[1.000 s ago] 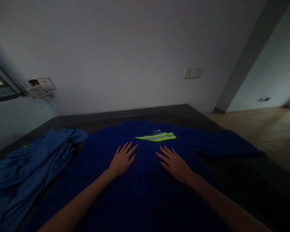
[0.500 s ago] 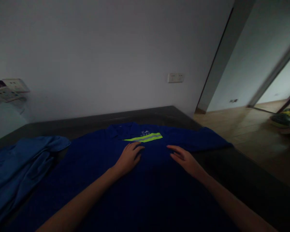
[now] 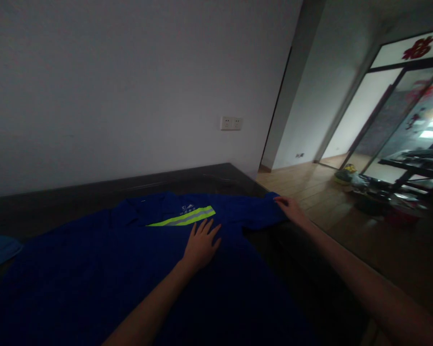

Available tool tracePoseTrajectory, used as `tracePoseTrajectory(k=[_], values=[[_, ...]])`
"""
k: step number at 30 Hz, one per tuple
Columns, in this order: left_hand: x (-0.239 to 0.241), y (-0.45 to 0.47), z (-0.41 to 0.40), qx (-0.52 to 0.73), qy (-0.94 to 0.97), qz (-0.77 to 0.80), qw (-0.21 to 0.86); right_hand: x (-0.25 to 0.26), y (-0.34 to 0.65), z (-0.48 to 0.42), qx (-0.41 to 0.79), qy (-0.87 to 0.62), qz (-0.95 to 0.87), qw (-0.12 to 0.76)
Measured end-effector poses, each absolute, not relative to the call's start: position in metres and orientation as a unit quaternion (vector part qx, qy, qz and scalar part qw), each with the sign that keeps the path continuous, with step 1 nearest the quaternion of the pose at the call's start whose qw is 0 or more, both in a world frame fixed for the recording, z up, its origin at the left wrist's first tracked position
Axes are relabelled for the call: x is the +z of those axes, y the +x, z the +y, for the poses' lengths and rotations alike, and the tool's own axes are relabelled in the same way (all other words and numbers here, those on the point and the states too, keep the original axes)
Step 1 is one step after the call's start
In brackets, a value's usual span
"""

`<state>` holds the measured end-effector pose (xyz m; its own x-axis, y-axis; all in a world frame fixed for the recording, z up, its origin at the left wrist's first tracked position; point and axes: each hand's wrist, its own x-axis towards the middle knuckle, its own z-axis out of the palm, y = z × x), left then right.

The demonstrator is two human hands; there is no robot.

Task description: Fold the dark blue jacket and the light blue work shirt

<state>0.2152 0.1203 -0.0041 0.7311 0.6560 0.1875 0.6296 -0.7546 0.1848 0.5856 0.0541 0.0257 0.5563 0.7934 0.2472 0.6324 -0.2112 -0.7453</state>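
Note:
A dark blue work jacket (image 3: 94,259) lies spread on the dark table, its collar toward the wall. A yellow-green reflective stripe (image 3: 187,218) and a small white print cross its chest. My left hand (image 3: 201,245) rests on the chest just below the stripe, palm down with fingers spread. Out at the right, my right hand (image 3: 290,207) is at the end of the jacket's sleeve (image 3: 260,209), thumb and fingers closed on the cuff. Part of the cuff is hidden behind those fingers.
The dark table (image 3: 209,174) stands against a grey wall with a double socket (image 3: 231,123). Part of a lighter blue garment (image 3: 0,251) shows at the left edge. Beyond the table's right edge are a wooden floor (image 3: 296,180), bags and basins, and a glass sliding door (image 3: 378,120).
My right hand has moved right from above the jacket's chest to the sleeve end and closed there. My left hand has flattened and spread its fingers. The view has turned right.

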Motion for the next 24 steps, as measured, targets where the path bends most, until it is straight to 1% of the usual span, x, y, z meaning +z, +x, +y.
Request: tracePoseTrajectory(k=[3,6,10,13,17,21,24], values=[[-0.003,0.213,0.12,0.123,0.927,0.35,0.052,0.028,0.596,0.101,0.032,-0.802,-0.502,0.321],[-0.002,0.213,0.121,0.128,0.928,0.345,0.052,0.028,0.604,0.133,0.001,-0.819,-0.534,0.21],[-0.003,0.214,0.122,0.131,0.927,0.346,0.059,0.024,0.619,0.143,-0.015,-0.822,-0.563,0.082],[-0.004,0.215,0.123,0.133,0.926,0.347,0.062,0.027,0.631,0.137,-0.028,-0.818,-0.575,0.025],[-0.005,0.216,0.124,0.135,0.925,0.349,0.059,0.042,0.639,0.133,-0.065,-0.822,-0.566,0.005],[-0.006,0.216,0.124,0.134,0.927,0.347,0.055,0.05,0.637,0.135,-0.132,-0.836,-0.532,0.044],[-0.005,0.215,0.124,0.132,0.927,0.346,0.054,0.043,0.628,0.134,-0.151,-0.842,-0.513,0.074]])
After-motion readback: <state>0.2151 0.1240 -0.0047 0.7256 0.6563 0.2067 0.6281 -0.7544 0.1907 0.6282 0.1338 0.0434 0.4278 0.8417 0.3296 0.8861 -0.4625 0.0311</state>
